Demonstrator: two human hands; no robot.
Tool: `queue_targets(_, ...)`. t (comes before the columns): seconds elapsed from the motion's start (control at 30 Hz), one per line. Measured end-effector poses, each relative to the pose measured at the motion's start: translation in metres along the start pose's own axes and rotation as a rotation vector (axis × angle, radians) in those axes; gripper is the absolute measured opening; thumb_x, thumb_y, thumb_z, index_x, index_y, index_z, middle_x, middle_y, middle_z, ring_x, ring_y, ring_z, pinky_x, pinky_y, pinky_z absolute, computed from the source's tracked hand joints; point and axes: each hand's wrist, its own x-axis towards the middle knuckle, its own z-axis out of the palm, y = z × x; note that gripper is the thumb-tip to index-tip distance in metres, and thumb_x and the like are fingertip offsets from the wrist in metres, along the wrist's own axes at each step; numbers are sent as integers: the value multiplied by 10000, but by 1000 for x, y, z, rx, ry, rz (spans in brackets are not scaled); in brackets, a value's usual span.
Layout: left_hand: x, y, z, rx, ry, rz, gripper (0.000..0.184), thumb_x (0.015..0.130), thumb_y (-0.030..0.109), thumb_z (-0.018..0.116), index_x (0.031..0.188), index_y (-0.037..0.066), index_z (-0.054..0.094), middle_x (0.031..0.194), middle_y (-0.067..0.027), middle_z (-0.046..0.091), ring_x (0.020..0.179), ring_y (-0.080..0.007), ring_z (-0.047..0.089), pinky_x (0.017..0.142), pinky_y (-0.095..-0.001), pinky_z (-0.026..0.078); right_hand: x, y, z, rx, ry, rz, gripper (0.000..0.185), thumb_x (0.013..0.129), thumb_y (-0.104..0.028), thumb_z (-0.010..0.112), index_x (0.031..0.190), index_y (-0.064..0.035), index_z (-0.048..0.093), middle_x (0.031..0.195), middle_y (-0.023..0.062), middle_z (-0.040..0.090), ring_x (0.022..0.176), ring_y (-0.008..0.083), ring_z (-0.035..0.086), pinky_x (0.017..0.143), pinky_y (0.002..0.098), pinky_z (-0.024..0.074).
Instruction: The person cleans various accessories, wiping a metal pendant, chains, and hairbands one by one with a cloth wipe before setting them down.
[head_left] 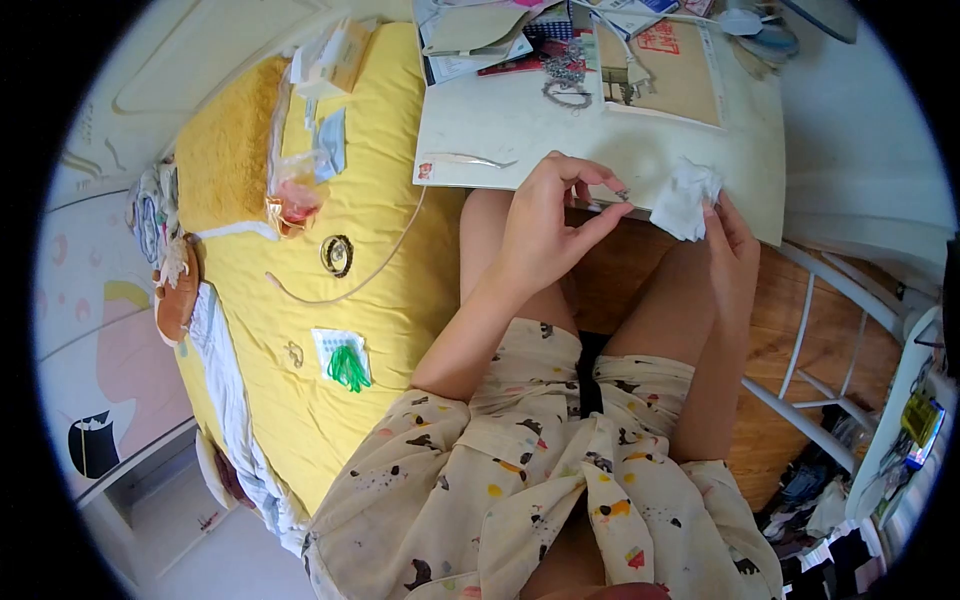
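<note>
Between the thumb and index fingertip of my left hand (545, 222) is a small silvery metal piece (622, 195), too small to name more exactly. My right hand (733, 240) pinches a crumpled white tissue (685, 200) by its right side, over the front edge of the white table (545, 135). A gap separates the tissue from the metal piece. Left of my hands, a pair of tweezers (467, 159) lies near the table edge. Farther back is a silvery chain bracelet (567, 93).
A brown paper envelope (665, 80) and piled papers (475, 35) cover the back of the table. On the yellow bed (400, 260) at left lie a dark round bracelet (337, 256), green strings (348, 369), a cable (375, 270) and a tissue pack (335, 58). A white metal frame (810, 360) stands right.
</note>
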Motion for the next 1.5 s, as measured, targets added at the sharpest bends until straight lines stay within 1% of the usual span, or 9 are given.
queue_targets(0.33, -2, 19, 14, -35, -14, 30, 277, 717, 47, 720, 893, 52, 506, 838, -60, 630, 619, -183, 509, 540, -283, 429, -25, -13, -5, -302, 160, -184, 422, 852, -146, 624, 1211, 42, 509, 1109, 130, 594, 986, 149, 566, 869, 260, 434)
queue_targets(0.43, -13, 25, 24, -175, 18, 10, 168, 726, 54, 698, 825, 57, 562, 871, -44, 656, 687, -210, 536, 599, -309, 442, -45, -33, -1, 129, -112, -46, 400, 847, -86, 614, 1216, 24, 508, 1101, 109, 598, 982, 132, 567, 879, 246, 428)
queue_targets(0.57, -18, 43, 16, 12, -238, 138, 65, 729, 93, 668, 756, 80, 610, 924, 12, 662, 797, -208, 542, 719, -326, 430, -70, -56, 1, 470, -315, 90, 423, 814, 18, 612, 1221, 22, 496, 1011, 98, 627, 961, 129, 578, 878, 236, 434)
queue_targets(0.77, -31, 58, 20, 28, -232, 403, 257, 687, 33, 727, 834, 84, 523, 961, -62, 661, 779, -197, 551, 673, -300, 418, -84, -55, -11, 508, -374, 11, 447, 793, 58, 611, 1216, 21, 473, 970, 140, 634, 932, 172, 604, 863, 264, 463)
queue_targets(0.97, -39, 85, 16, 44, -139, 316, 255, 700, 125, 709, 918, 67, 591, 1165, -40, 561, 893, -243, 519, 781, -349, 408, -103, -57, -19, 554, -359, -24, 500, 753, 61, 632, 1224, 20, 470, 944, 114, 651, 916, 143, 597, 821, 247, 466)
queue_targets(1.07, -44, 89, 17, 132, -161, 376, 480, 646, 90, 775, 1029, 100, 486, 1128, -92, 585, 938, -247, 522, 755, -345, 416, -110, -51, -31, 385, -326, -157, 492, 756, 62, 624, 1221, 23, 468, 950, 125, 654, 922, 159, 605, 839, 251, 462)
queue_targets(1.17, -50, 97, 11, 254, -198, 369, 500, 637, 105, 784, 1041, 98, 489, 1128, -88, 580, 954, -261, 523, 763, -348, 417, -114, -37, -72, 282, -142, -141, 454, 760, 53, 633, 1189, 16, 489, 954, 149, 657, 916, 179, 621, 799, 263, 493)
queue_targets(1.33, -71, 77, 7, 265, -171, 330, 527, 653, 54, 778, 1081, 50, 470, 1138, -139, 536, 953, -237, 517, 779, -310, 422, -123, 45, -193, -201, 223, -18, 462, 744, -34, 689, 1170, -2, 514, 890, 89, 662, 845, 145, 611, 738, 268, 479)
queue_targets(1.5, -90, 56, 5, 189, -147, 226, 437, 709, 3, 713, 1077, 50, 481, 1159, -111, 528, 857, -167, 504, 733, -277, 403, -185, 318, -349, -503, 308, 239, 408, 712, 2, 628, 1110, 9, 538, 830, 100, 639, 796, 200, 622, 698, 286, 489)
